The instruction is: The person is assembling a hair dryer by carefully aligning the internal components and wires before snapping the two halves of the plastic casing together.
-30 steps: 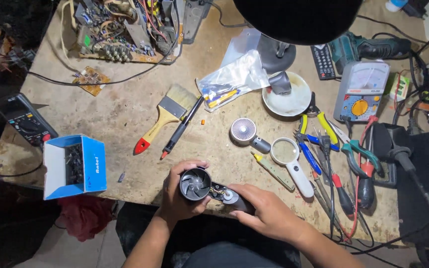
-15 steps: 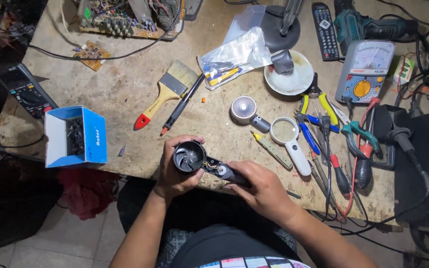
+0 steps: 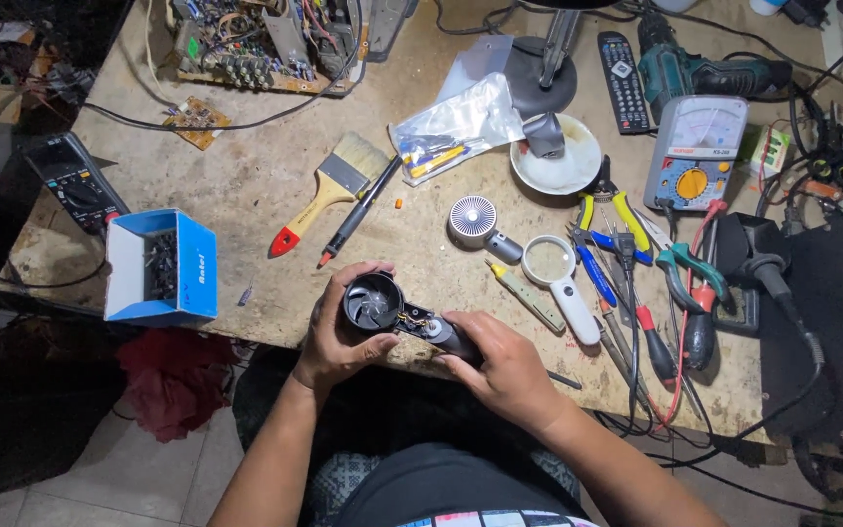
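A small black hand-held fan with its round fan head open and the blades showing is held over the near edge of the workbench. My left hand cups the round head from the left. My right hand wraps the dark handle, where small wires and parts show between the two hands. A white fan cover piece with a short grey handle lies on the bench just beyond my hands.
Around it lie a paintbrush, a black pen, a magnifying glass, pliers and screwdrivers, an analog meter, a white dish, a blue box, a digital multimeter, a circuit board and a remote.
The view has shifted so the bench sits higher and closer. Both hands kept hold of the fan, tilting its head slightly; the bench items have not moved.
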